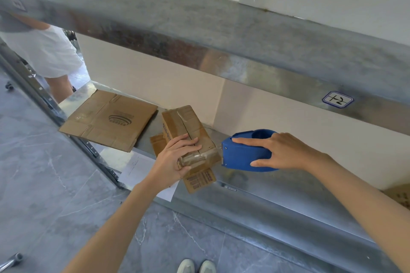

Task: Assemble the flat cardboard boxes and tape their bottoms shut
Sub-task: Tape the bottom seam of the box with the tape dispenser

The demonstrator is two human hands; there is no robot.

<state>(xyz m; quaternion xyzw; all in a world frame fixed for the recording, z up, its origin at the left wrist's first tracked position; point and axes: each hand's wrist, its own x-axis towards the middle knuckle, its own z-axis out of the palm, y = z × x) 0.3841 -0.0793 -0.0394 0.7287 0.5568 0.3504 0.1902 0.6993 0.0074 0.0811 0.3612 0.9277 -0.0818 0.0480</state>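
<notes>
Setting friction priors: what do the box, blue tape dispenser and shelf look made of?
Box: brown cardboard, matte, creased, glossy tape over its seam. Tape dispenser: likely moulded plastic, smooth, uniformly blue. Shelf: sheet metal, perhaps galvanised steel, dull grey with soft reflections.

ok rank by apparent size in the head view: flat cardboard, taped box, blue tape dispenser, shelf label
1. flat cardboard
2. taped box and blue tape dispenser: look about alike, not ranked
3. shelf label
</notes>
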